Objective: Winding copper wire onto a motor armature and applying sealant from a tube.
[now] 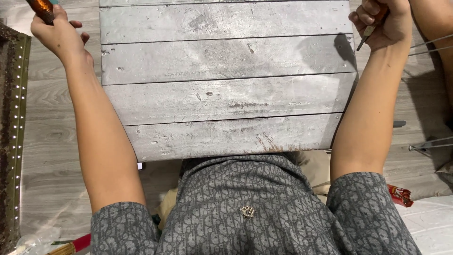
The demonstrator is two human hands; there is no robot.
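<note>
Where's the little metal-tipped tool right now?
In the right hand, top right of the head view, the tool pointing down beside the silver slatted panel's corner.

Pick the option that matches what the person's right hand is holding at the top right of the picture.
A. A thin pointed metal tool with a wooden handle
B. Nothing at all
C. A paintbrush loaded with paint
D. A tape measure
A. The right hand is closed around a small tool whose thin metal tip points down past the corner of the grey plank panel.
</note>
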